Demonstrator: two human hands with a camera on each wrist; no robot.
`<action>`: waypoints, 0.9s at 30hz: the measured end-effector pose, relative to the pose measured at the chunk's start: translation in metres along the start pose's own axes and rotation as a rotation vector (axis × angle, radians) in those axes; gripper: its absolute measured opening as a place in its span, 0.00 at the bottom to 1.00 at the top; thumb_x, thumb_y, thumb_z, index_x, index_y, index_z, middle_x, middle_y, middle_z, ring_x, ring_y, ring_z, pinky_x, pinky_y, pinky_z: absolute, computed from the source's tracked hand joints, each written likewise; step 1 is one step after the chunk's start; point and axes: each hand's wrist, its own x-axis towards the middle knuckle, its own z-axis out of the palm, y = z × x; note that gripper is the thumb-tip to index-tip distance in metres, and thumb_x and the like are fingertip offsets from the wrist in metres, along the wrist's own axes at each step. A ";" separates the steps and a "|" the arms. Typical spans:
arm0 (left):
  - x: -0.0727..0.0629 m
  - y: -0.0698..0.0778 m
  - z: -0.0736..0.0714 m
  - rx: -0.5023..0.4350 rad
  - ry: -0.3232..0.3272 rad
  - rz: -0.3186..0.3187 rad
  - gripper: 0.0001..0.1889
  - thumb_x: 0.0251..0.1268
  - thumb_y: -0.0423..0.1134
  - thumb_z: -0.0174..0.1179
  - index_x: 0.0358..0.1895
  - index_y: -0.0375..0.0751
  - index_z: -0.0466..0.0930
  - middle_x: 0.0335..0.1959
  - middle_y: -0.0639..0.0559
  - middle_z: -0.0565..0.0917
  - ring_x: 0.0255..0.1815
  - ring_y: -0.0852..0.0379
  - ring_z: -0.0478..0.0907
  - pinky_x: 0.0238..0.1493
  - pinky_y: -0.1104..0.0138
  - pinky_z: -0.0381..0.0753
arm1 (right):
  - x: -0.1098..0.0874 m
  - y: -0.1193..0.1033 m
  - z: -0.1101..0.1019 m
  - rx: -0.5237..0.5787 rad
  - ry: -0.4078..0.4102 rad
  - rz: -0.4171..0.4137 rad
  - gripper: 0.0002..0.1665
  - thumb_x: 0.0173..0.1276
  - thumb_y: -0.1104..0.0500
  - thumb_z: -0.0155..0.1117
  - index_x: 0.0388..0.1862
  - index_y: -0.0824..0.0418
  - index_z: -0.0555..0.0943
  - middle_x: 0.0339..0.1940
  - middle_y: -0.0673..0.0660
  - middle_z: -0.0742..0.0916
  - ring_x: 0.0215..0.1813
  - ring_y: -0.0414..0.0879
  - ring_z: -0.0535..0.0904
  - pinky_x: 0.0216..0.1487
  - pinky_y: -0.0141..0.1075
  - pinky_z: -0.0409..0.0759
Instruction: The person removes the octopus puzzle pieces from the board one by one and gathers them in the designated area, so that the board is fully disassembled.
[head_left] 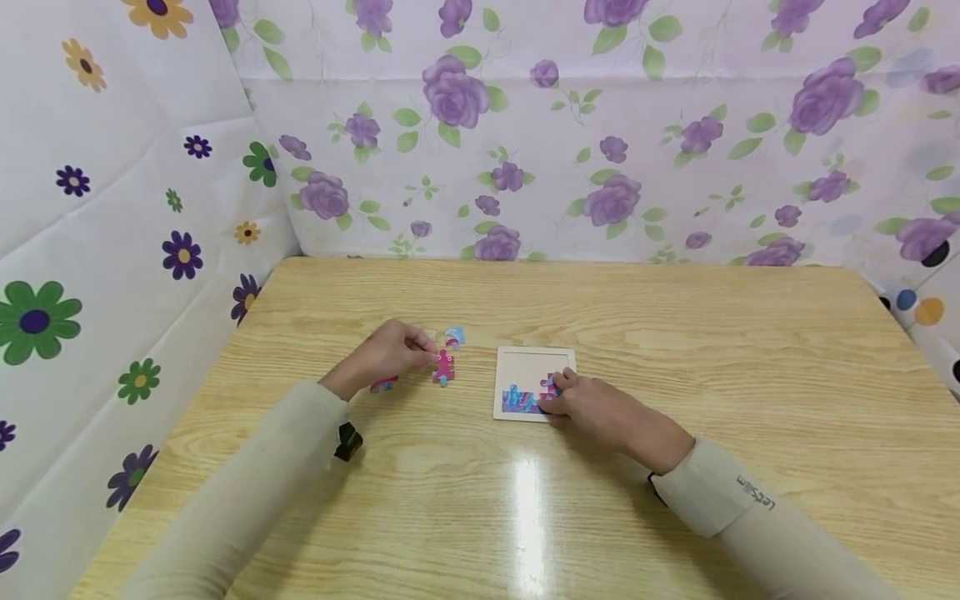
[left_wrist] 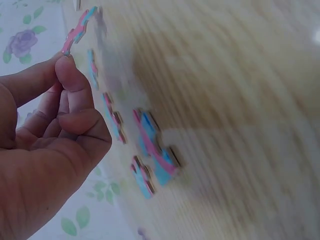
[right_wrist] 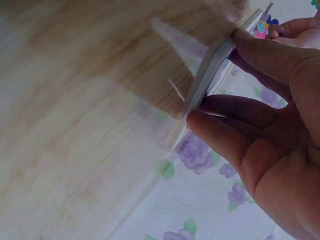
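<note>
My left hand (head_left: 393, 348) pinches a pink jigsaw piece (head_left: 443, 367) with blue parts between thumb and fingertips; in the left wrist view this piece (left_wrist: 77, 32) is tilted, seen nearly edge-on. A square, pale puzzle tray (head_left: 521, 367) lies to its right. Blue, purple and pink pieces (head_left: 519, 401) fill the tray's bottom strip and lower right part. At the tray's lower right corner, my right hand (head_left: 600, 408) grips the edge with thumb and fingers, which hide part of that corner. The right wrist view shows fingertips against the tray's side (right_wrist: 205, 80).
Near the left hand lie loose jigsaw pieces, among them a light blue one (head_left: 454, 335) and one partly under the hand (head_left: 386, 384). The left wrist view shows several pieces (left_wrist: 155, 150) on the wooden table (head_left: 712, 333). Flowered cloth (head_left: 555, 167) hangs behind it.
</note>
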 end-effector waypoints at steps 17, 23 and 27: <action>-0.008 -0.019 -0.011 0.022 0.060 -0.086 0.06 0.67 0.35 0.66 0.39 0.35 0.81 0.34 0.47 0.83 0.33 0.56 0.75 0.34 0.66 0.75 | 0.000 -0.001 -0.002 -0.004 -0.003 0.000 0.16 0.71 0.66 0.63 0.57 0.66 0.84 0.61 0.79 0.76 0.65 0.72 0.72 0.58 0.55 0.76; -0.007 -0.021 -0.012 0.059 0.100 -0.121 0.07 0.64 0.36 0.68 0.38 0.36 0.81 0.35 0.48 0.83 0.34 0.55 0.76 0.36 0.65 0.76 | 0.001 -0.001 -0.001 0.003 -0.001 -0.006 0.16 0.71 0.66 0.63 0.57 0.66 0.84 0.61 0.78 0.76 0.65 0.72 0.72 0.57 0.54 0.77; -0.006 -0.020 -0.013 0.059 0.112 -0.138 0.08 0.63 0.36 0.69 0.37 0.37 0.81 0.35 0.48 0.83 0.34 0.55 0.78 0.38 0.65 0.77 | 0.001 0.000 0.000 0.009 -0.013 0.009 0.17 0.72 0.66 0.63 0.57 0.66 0.83 0.63 0.78 0.76 0.66 0.71 0.71 0.58 0.54 0.76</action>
